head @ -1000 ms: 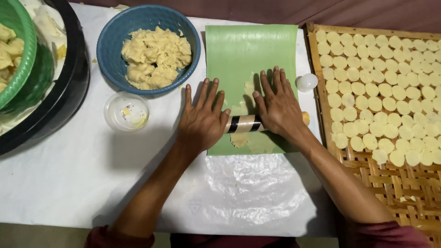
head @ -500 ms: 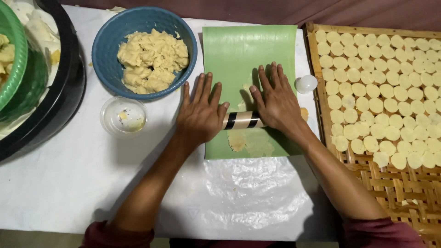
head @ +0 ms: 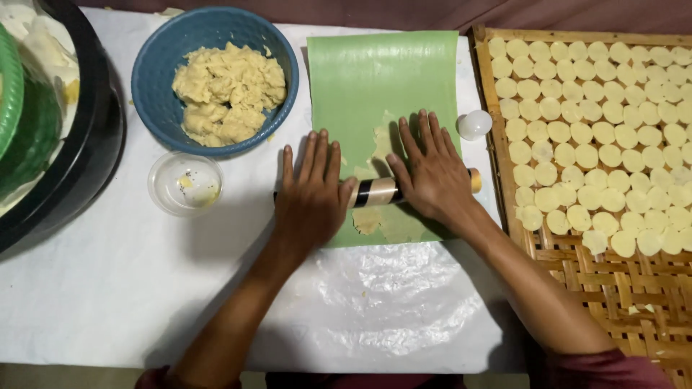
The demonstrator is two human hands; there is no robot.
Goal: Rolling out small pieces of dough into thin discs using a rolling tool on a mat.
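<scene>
Head view shows the left hand [head: 311, 193] and right hand [head: 432, 173] lying flat, fingers spread and gripping nothing, palms on a roller [head: 375, 192] so weight bears evenly on the dough [head: 382, 216]. That dough lies thin on a green sheet [head: 382, 79] at the table's middle, between bowl [head: 162, 79] and tray [head: 497, 144], both within reach.

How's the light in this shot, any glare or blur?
Head view: even overhead light, sharp focus; soft shadows fall beside the left hand and right hand; mild glare on the crinkled plastic sheet; slight wide-angle bending at the bamboo tray edge.
</scene>
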